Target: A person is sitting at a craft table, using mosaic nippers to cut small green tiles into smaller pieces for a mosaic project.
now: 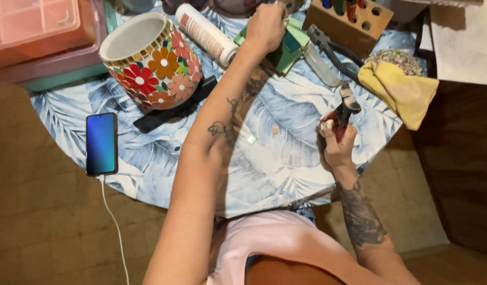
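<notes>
A round table [285,174] covered in a pale blue leaf-print cloth fills most of the view. At its upper left corner sit stacked plastic storage boxes [37,37], pink and translucent orange. Next in size is a mosaic pot [153,55] lying tilted on its side, its open mouth turned up and left, its wall set with red, orange and pink tile flowers. It rests against a flat black object [175,108] beneath it. A wooden block [354,24] drilled with round holes stands at the top right edge with tool handles in it, and a yellow cloth [404,92] lies crumpled at the right rim. A smartphone [101,143] with a lit blue screen lies at the left rim, a white cable [114,227] running from its lower end down past the table.

A white glue tube [206,34] lies on its side just right of the pot. The left hand [265,26] reaches across to a stack of green glass tile sheets [285,50] near the top of the table, fingers curled down onto it; whether they pinch a sheet cannot be told. The right hand [336,142] is closed around the red handles of 1 pair of tile nippers [344,111], held upright above the cloth. 2 tiny tile pieces [263,134] lie loose between the forearms.
</notes>
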